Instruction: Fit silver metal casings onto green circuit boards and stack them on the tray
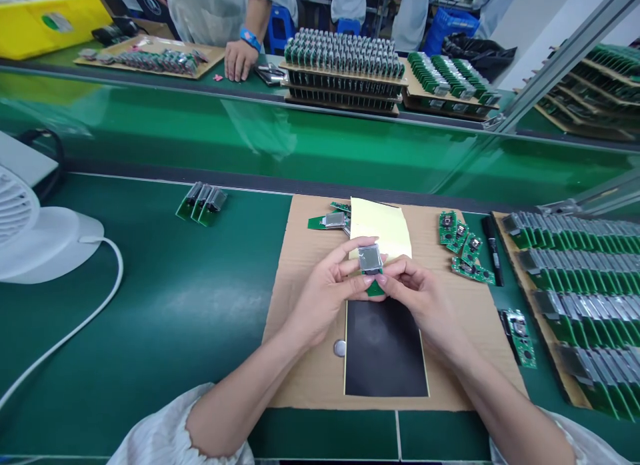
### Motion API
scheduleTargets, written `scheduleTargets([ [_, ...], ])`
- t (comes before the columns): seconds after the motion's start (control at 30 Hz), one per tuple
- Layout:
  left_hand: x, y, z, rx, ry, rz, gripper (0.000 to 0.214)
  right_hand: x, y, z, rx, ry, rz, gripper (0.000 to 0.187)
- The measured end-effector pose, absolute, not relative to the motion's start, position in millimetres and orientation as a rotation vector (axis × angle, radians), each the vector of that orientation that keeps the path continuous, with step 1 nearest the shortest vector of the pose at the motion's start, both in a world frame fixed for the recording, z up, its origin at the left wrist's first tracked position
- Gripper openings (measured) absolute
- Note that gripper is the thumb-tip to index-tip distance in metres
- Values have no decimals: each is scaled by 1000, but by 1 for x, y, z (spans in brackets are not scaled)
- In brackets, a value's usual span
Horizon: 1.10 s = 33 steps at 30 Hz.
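Observation:
Between my two hands is a small green circuit board with a square grey display (371, 259). My left hand (341, 271) grips its left side, thumb across the lower edge. From the right, my right hand (407, 281) pinches the board's lower corner. Below them lies a black sheet (385, 351), with a pale yellow sheet (383, 225) behind. A round coin cell (340, 348) rests left of the black sheet. Another display board (334, 220) lies partly beside the yellow sheet. All this is on a flat piece of cardboard (300, 305).
Several loose boards (461, 235) and a black marker (493, 250) lie at right, beside a tray of upright boards (575, 298). Three boards (201, 203) stand at left, near a white fan (47, 238). Across the partition, a person's hand (241, 59) rests near stacked boards (345, 68).

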<state>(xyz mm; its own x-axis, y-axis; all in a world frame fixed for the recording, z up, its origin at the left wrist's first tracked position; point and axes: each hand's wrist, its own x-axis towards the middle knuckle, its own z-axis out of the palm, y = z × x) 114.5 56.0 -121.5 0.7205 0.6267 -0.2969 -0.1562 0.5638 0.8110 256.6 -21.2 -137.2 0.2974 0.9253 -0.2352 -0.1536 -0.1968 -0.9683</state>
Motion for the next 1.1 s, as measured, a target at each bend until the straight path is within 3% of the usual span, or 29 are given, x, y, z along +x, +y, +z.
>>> scheduleTargets([
  [0.23,114,56,-121,822,597,462,54,260,-21,-133,-1415,-776,1202,23],
  [0.83,117,51,-127,833,668,578,43,255,-21,-138,-1384,-798,1181,25],
  [1.1,114,57,-120,709,562,456,62,256,-20,-131,-1445,-680,1170,27],
])
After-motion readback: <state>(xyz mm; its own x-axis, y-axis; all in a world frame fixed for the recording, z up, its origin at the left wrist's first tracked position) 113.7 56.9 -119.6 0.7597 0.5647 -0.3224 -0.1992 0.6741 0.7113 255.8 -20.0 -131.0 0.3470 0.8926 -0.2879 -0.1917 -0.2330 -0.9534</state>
